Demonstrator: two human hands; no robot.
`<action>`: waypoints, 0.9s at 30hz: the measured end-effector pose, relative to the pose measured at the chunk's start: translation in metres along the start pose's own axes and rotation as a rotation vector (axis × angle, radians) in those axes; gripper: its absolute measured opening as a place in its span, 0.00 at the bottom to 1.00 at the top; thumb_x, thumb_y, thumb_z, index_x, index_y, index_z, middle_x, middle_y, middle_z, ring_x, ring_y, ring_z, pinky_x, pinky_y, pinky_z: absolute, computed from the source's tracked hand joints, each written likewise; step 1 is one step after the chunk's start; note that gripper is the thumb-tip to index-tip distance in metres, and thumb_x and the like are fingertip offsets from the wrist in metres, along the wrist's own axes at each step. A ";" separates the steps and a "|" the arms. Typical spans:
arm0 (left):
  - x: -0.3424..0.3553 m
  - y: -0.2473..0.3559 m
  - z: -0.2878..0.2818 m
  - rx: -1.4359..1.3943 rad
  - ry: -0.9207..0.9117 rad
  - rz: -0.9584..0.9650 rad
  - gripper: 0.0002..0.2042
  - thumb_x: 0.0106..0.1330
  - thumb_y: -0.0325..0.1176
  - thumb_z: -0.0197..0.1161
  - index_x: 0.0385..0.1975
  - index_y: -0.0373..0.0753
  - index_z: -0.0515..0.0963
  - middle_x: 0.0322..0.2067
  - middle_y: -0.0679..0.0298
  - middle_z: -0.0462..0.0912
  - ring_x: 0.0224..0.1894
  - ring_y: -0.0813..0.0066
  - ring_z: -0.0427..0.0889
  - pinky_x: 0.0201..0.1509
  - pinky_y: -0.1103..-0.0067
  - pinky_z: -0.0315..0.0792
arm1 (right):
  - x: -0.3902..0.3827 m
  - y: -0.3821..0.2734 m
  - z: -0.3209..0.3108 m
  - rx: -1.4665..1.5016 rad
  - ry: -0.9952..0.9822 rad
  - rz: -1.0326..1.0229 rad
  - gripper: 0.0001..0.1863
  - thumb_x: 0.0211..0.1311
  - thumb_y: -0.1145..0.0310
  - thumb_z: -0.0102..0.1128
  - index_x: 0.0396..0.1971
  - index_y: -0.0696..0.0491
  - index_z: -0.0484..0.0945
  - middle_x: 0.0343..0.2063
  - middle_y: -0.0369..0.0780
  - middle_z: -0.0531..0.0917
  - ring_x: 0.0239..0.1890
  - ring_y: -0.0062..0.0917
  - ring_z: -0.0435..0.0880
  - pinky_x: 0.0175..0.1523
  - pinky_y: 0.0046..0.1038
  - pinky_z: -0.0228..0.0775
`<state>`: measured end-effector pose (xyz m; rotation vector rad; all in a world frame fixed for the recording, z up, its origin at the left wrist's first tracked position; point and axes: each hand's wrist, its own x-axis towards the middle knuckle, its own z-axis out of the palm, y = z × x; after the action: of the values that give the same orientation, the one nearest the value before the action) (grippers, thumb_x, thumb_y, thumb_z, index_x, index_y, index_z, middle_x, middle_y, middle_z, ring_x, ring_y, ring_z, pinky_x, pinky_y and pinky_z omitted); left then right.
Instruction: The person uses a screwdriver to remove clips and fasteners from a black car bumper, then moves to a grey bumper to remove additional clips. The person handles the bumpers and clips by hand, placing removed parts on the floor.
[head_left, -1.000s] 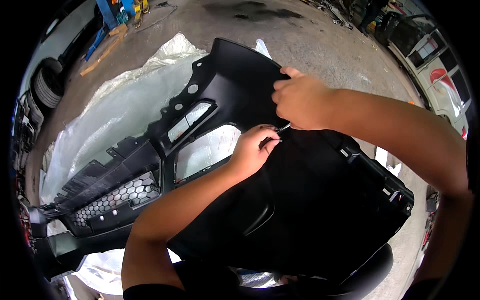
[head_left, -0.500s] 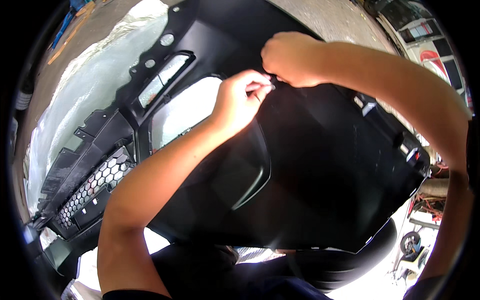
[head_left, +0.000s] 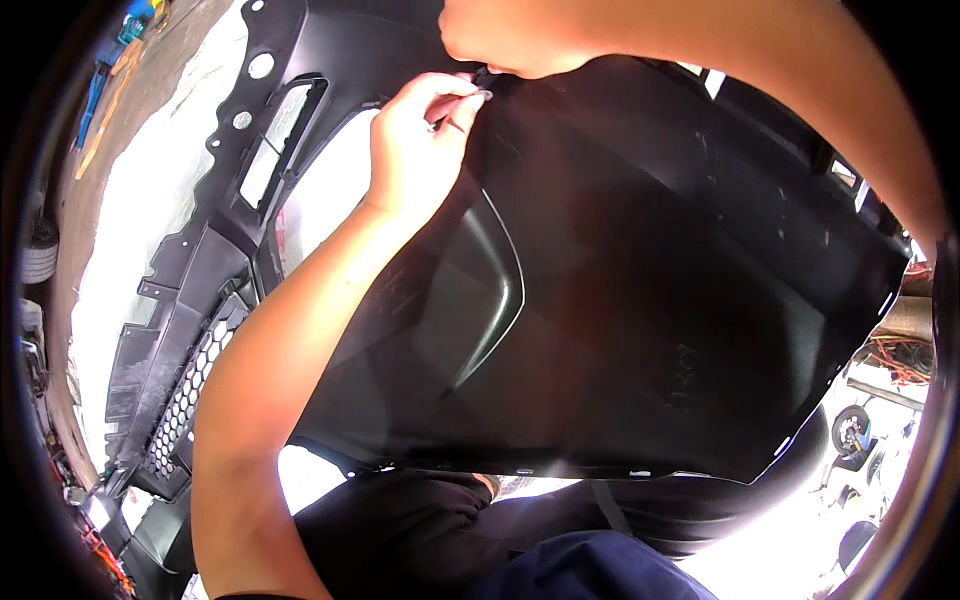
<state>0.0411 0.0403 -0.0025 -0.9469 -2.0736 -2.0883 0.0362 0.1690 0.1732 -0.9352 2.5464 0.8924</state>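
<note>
A large black plastic car bumper cover point(head_left: 620, 300) lies across my lap, its smooth face with a curved crease toward me. My left hand point(head_left: 415, 145) is pinched above it, just right of a large opening. A tiny pale bit point(head_left: 487, 95) shows at the fingertips, too small to name. Close beside it, my right hand point(head_left: 515, 35) is closed at the top edge of the view, knuckles up. What its fingers grip is hidden. A small dark piece shows between the two hands, and I cannot tell whether it belongs to the bumper.
Honeycomb mesh point(head_left: 190, 390) fills a lower grille opening at the left. White sheeting point(head_left: 150, 220) lies on the floor beyond the bumper. A blue and an orange strip lie farther off. At the right are red wires point(head_left: 897, 357) and a small wheel point(head_left: 851, 430).
My view has shifted, so the bumper and both hands appear higher and farther left. The hands stay together at about the same spot on the bumper, with their fingers still closed.
</note>
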 end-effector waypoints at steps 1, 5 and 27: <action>0.000 0.000 0.000 -0.015 0.010 0.007 0.06 0.67 0.18 0.63 0.42 0.31 0.79 0.45 0.57 0.84 0.46 0.76 0.83 0.55 0.81 0.77 | -0.006 0.001 -0.005 0.028 0.004 -0.011 0.10 0.55 0.68 0.61 0.33 0.53 0.88 0.36 0.48 0.88 0.43 0.44 0.87 0.47 0.41 0.78; -0.004 -0.001 -0.002 -0.068 0.019 0.062 0.06 0.68 0.20 0.62 0.42 0.30 0.77 0.44 0.55 0.84 0.46 0.72 0.84 0.56 0.78 0.78 | 0.002 -0.001 0.001 -0.038 -0.002 0.001 0.11 0.55 0.69 0.60 0.36 0.55 0.87 0.38 0.48 0.88 0.44 0.44 0.87 0.48 0.40 0.78; 0.002 -0.001 -0.001 0.144 0.004 0.121 0.05 0.66 0.24 0.66 0.39 0.31 0.79 0.45 0.58 0.84 0.42 0.79 0.83 0.49 0.83 0.77 | 0.003 0.002 0.002 -0.184 0.022 -0.050 0.09 0.55 0.65 0.60 0.29 0.51 0.88 0.33 0.42 0.89 0.41 0.38 0.87 0.47 0.36 0.76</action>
<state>0.0384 0.0408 -0.0026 -1.0178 -2.0754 -1.8544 0.0323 0.1701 0.1712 -1.0608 2.4793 1.1218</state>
